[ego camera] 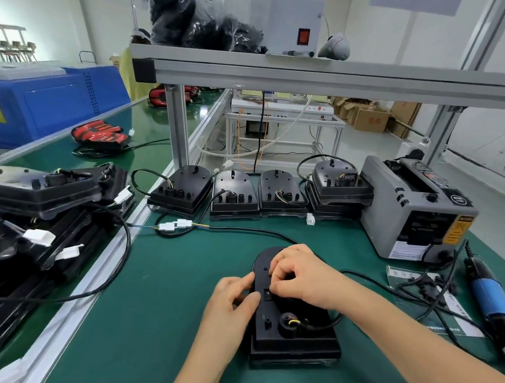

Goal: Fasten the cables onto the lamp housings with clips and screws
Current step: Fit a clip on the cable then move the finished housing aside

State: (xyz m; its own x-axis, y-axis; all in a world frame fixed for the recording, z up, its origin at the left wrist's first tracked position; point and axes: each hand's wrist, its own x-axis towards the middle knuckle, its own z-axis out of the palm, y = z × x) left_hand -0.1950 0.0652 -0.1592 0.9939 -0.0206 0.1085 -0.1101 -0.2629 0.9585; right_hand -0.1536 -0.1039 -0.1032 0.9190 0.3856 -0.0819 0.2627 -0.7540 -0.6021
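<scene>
Head view: your left hand (pixel 233 303) grips the housing (pixel 288 338) by its left edge. Your right hand (pixel 298 276) curls over its middle; what it pinches is hidden. Reaching right for the screwdriver (pixel 492 295) could let the cable (pixel 242 229) spring loose.

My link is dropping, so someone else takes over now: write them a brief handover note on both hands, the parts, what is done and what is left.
Left hand: grips the left edge of the lamp housing on the green mat.
Right hand: on the housing's back, fingers curled; what they pinch is hidden.
The cable leaves the housing's near end. The electric screwdriver lies at right, not in hand.
Done: cannot tell whether a clip is seated.
Left: probably seat the clip and drive the screw; more housings wait in the stack at left.
</scene>
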